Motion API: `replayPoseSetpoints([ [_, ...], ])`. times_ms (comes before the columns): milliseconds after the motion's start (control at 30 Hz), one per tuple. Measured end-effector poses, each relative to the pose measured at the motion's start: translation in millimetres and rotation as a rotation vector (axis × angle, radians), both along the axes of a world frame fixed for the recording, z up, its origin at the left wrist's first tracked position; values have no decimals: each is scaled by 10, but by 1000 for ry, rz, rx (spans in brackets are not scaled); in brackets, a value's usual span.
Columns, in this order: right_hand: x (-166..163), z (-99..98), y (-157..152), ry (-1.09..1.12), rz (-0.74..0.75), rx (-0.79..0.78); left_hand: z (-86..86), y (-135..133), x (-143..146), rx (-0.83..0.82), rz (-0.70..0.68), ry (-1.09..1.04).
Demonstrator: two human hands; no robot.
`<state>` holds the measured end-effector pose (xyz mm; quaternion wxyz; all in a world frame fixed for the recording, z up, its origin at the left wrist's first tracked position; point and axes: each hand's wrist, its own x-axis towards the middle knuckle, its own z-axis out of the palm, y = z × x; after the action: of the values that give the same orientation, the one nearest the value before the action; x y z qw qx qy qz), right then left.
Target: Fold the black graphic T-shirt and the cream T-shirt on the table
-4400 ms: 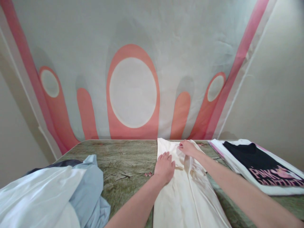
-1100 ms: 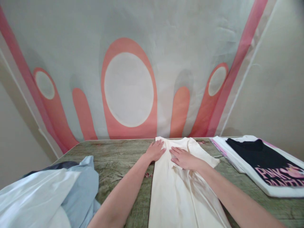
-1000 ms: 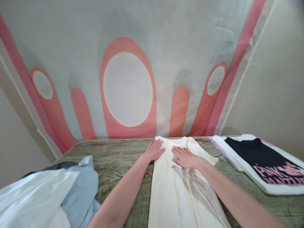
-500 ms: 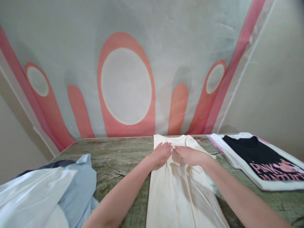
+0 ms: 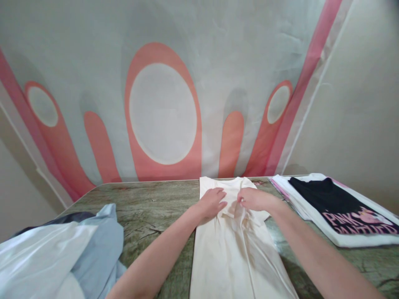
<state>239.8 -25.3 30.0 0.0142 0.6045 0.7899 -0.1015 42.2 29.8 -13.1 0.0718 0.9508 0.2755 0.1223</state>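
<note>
A cream-coloured garment [image 5: 227, 257] lies lengthwise on the table, its neckline at the far edge and its right side folded inward, with creases running down the middle. My left hand [image 5: 212, 203] rests on the upper left part of the cloth, fingers stretched out and somewhat apart. Across from it, my right hand [image 5: 254, 199] pinches a bit of the same cloth near the upper right, fingertips pressed together. The lower end of the garment runs out of view at the bottom.
On the right lies a stack of folded shirts, with a black printed shirt [image 5: 339, 203] on top of white ones. A loose heap of white cloth [image 5: 40, 257] and light blue cloth [image 5: 99, 249] sits at the left. Behind the wooden table [image 5: 152, 207] stands a patterned backdrop [image 5: 162, 174].
My right hand has gone from lying flat to pinching the cloth, moving slightly right. The garment's right flap has shifted inward. My left hand's fingers have spread a little.
</note>
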Motion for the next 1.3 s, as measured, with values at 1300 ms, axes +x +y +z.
replayPoseSetpoints([
  [1300,79,-202,170,1,70,226,119,15,77,-324,185,-279],
])
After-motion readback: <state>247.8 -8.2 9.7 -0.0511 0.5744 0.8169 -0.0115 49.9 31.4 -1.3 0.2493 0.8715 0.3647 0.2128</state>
